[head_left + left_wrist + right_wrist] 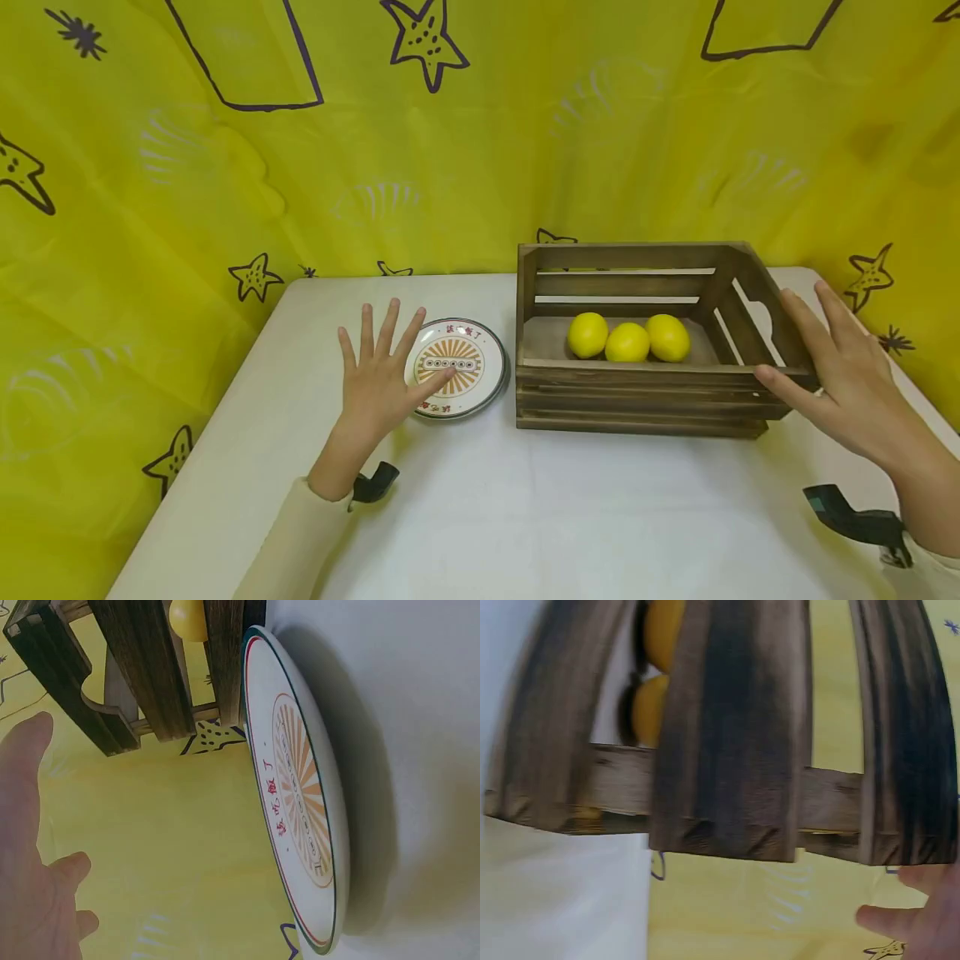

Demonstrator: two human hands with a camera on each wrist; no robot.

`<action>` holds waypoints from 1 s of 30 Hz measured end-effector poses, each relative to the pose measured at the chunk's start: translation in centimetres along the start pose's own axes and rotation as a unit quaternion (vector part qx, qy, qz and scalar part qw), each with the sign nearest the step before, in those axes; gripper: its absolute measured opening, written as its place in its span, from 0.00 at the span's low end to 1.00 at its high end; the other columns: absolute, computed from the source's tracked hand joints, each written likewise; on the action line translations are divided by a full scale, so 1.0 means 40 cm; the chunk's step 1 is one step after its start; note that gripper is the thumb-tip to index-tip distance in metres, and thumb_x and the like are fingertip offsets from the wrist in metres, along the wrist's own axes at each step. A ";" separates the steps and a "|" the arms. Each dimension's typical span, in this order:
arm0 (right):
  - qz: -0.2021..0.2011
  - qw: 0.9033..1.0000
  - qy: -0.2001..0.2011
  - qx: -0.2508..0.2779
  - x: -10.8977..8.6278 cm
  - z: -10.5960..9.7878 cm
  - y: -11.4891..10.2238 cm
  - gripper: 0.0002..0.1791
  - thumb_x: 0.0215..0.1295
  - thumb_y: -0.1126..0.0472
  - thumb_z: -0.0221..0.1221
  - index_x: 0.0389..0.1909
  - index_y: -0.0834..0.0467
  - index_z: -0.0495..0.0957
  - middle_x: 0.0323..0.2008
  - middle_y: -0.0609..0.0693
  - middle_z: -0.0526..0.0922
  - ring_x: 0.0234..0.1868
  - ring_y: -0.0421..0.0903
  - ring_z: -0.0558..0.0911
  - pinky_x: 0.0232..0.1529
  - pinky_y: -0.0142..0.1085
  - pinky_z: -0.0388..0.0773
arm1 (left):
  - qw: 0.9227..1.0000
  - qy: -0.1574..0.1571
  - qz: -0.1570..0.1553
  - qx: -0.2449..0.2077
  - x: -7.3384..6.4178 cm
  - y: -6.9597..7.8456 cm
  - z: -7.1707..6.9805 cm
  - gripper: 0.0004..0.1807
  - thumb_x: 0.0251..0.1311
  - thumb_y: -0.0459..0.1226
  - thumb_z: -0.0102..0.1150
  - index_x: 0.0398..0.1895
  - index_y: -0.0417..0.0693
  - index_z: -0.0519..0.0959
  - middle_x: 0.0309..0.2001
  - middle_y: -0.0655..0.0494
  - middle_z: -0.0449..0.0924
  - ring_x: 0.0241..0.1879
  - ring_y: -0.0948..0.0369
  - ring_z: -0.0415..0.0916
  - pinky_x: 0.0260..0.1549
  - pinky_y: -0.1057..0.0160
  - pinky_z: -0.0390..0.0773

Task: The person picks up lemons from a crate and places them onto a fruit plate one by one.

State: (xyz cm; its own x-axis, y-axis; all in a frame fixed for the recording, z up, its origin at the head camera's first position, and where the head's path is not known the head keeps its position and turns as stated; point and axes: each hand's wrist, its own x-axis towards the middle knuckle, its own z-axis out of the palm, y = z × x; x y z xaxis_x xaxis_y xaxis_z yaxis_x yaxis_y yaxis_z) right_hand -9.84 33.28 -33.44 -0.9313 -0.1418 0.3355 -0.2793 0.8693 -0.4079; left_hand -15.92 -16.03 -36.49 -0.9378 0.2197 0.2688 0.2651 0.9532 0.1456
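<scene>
My left hand [381,387] is spread with straight fingers over the left side of a round plate [487,367], its thumb overlapping the plate's orange sunburst in the head view. In the left wrist view the plate [262,712] shows a green rim and red characters, and the hand holds nothing. A dark wooden slatted crate [637,400] stands to the plate's right. Inside it lie three yellow lemons [627,342]. Beside the crate's right end is my right hand [862,383], fingers extended and thumb overlapping the front right corner; the right wrist view shows crate slats [735,735] close by.
Both things rest on a white-covered table [480,517]. A yellow curtain [480,150] with drawn stars hangs behind the table and along its sides. Each wrist wears a black camera mount [855,517]. The crate's end has a cut-out handle.
</scene>
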 end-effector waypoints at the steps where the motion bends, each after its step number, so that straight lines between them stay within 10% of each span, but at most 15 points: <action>1: -0.003 1.000 0.006 0.007 -0.002 0.001 0.002 0.45 0.70 0.50 0.54 0.79 0.50 0.38 0.77 0.58 0.28 0.73 0.72 0.32 0.63 0.69 0.19 | 1.000 0.002 0.003 -0.002 0.000 0.003 0.001 0.50 0.57 0.73 0.41 0.78 0.63 0.48 0.79 0.52 0.36 0.76 0.46 0.23 0.68 0.34 0.25; 7: 0.021 0.997 0.011 0.072 -0.008 0.009 0.002 0.49 0.67 0.56 0.58 0.79 0.50 0.35 0.78 0.56 0.28 0.74 0.70 0.34 0.62 0.73 0.26 | 1.000 0.014 0.017 -0.004 0.002 0.017 0.010 0.55 0.51 0.81 0.17 0.78 0.63 0.50 0.79 0.52 0.39 0.76 0.45 0.26 0.68 0.34 0.27; 15: 0.086 0.983 0.017 0.160 -0.023 0.021 0.007 0.50 0.65 0.59 0.61 0.78 0.54 0.37 0.75 0.68 0.42 0.69 0.74 0.50 0.67 0.68 0.38 | 0.993 0.071 0.067 -0.063 0.007 0.052 0.015 0.45 0.58 0.62 0.53 0.77 0.60 0.53 0.77 0.50 0.49 0.76 0.45 0.37 0.69 0.34 0.36; 19: 0.098 0.982 0.027 0.157 -0.027 0.025 0.008 0.49 0.64 0.60 0.62 0.78 0.52 0.42 0.75 0.67 0.47 0.66 0.70 0.56 0.73 0.41 0.47 | 0.982 0.114 0.093 -0.122 0.014 0.062 0.016 0.43 0.59 0.57 0.53 0.76 0.56 0.54 0.74 0.47 0.56 0.75 0.44 0.46 0.70 0.36 0.40; 26: 0.113 0.977 0.017 0.179 -0.023 0.024 0.003 0.50 0.64 0.59 0.63 0.79 0.51 0.41 0.73 0.70 0.48 0.64 0.77 0.55 0.61 0.74 0.46 | 0.966 0.142 0.126 -0.177 0.037 0.080 0.009 0.41 0.61 0.54 0.52 0.76 0.54 0.54 0.73 0.47 0.59 0.73 0.45 0.53 0.70 0.42 0.52; 30: 0.118 0.976 0.020 0.182 -0.026 0.022 0.006 0.50 0.64 0.59 0.63 0.79 0.50 0.42 0.73 0.70 0.49 0.65 0.77 0.56 0.61 0.73 0.46 | 0.964 0.129 0.140 -0.183 0.058 0.094 0.002 0.41 0.62 0.52 0.54 0.77 0.56 0.53 0.74 0.49 0.58 0.74 0.48 0.52 0.70 0.44 0.54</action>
State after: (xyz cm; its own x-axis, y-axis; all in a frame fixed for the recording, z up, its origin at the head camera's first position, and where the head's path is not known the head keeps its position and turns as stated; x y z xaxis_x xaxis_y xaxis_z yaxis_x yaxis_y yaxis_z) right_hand -9.14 33.21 -34.63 -0.9720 0.0670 0.2253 -0.1292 0.6483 -0.7504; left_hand -17.13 -11.93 -35.39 -0.7431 0.3536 0.5682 0.6056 0.7166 0.3460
